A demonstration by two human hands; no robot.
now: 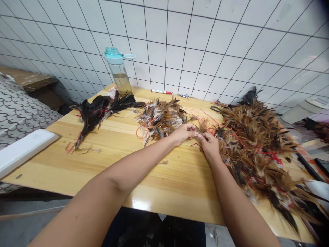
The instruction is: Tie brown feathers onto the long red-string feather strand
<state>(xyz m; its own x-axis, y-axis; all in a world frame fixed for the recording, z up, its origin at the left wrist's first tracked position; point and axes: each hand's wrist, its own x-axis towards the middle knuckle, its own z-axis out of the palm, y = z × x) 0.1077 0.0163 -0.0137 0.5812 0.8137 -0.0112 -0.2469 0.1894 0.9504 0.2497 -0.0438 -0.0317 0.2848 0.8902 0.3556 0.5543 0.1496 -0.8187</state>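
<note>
My left hand (185,133) and my right hand (209,144) meet over the middle of the wooden table (144,175), fingertips pinched close together. A small brown feather tuft (203,125) rises from between the pinching fingers; its lower end is hidden by them. Just left of my left hand lies a loose pile of brown and grey feathers (161,118). To the right of my right hand spreads a large heap of brown feathers (252,137), with red string (273,157) running through it. More thin red string (209,118) lies behind my hands.
Black feathers (96,109) lie at the table's left, near a water bottle (118,73). A red and white marker (161,91) rests by the tiled wall (177,44). A white device (28,147) sits at the left edge. Dark scissor handles (216,109) show behind the heap.
</note>
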